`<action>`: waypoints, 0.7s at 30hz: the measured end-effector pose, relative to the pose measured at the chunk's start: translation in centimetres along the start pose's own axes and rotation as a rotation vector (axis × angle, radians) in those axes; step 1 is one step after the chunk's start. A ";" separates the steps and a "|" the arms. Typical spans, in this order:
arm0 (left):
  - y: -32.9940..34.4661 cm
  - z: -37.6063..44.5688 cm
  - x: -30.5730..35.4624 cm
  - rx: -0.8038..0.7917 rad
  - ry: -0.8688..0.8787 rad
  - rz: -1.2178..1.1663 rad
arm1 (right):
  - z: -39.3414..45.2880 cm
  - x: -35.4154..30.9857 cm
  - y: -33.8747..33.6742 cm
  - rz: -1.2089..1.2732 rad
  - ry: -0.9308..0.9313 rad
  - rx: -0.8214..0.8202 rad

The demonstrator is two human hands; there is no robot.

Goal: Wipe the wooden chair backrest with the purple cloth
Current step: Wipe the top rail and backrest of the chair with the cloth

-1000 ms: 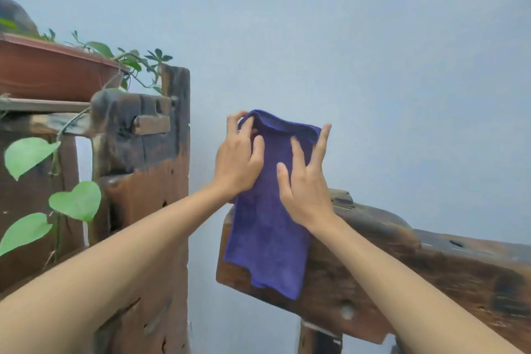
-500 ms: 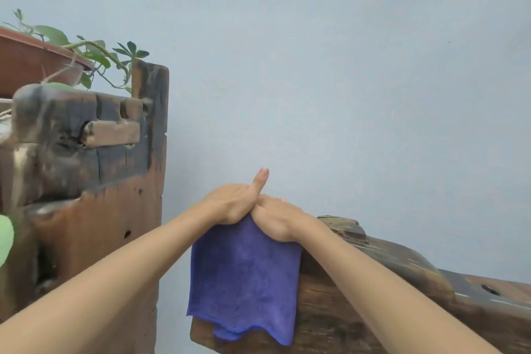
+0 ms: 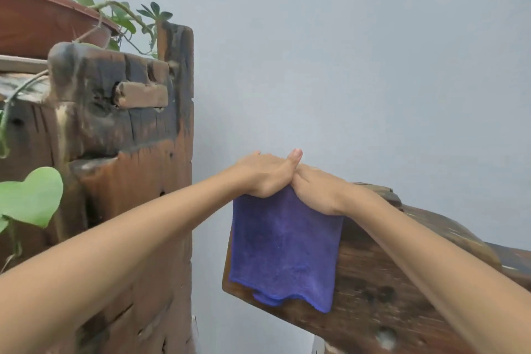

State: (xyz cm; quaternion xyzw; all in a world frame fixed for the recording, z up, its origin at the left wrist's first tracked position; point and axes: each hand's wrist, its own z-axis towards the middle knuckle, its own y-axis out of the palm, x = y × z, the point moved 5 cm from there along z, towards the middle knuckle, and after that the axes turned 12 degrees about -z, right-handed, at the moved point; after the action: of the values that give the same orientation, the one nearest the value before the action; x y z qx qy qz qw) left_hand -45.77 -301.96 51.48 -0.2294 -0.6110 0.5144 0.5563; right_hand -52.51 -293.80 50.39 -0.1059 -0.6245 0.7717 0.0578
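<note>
The purple cloth (image 3: pixel 284 247) hangs draped over the left end of the dark wooden chair backrest (image 3: pixel 379 290), covering its front face. My left hand (image 3: pixel 264 174) lies over the cloth's top fold at the left, fingers curled over the rail's far side. My right hand (image 3: pixel 319 190) presses on the top fold just to the right, touching the left hand. Both hands hold the cloth against the top edge of the backrest. The cloth's back half is hidden behind the rail.
A tall weathered wooden stand (image 3: pixel 129 152) rises at the left, close to the backrest's end. A red-brown planter (image 3: pixel 43 20) with trailing green leaves (image 3: pixel 31 198) sits on it. A plain pale wall (image 3: pixel 359 52) is behind.
The hands have brought the cloth down from being held up spread in the air and folded it over the top of the backrest. Both hands now rest on its top edge.
</note>
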 end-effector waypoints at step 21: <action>-0.1 1.1 2.1 -0.044 -0.151 -0.035 | -0.9 2.6 -0.3 -0.074 0.251 -0.056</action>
State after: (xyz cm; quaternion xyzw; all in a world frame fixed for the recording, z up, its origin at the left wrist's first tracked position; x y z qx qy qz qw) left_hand -47.28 -300.63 52.68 -0.1914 -0.6663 0.5068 0.5124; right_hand -54.88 -292.29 50.31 -0.1802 -0.6370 0.7321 0.1609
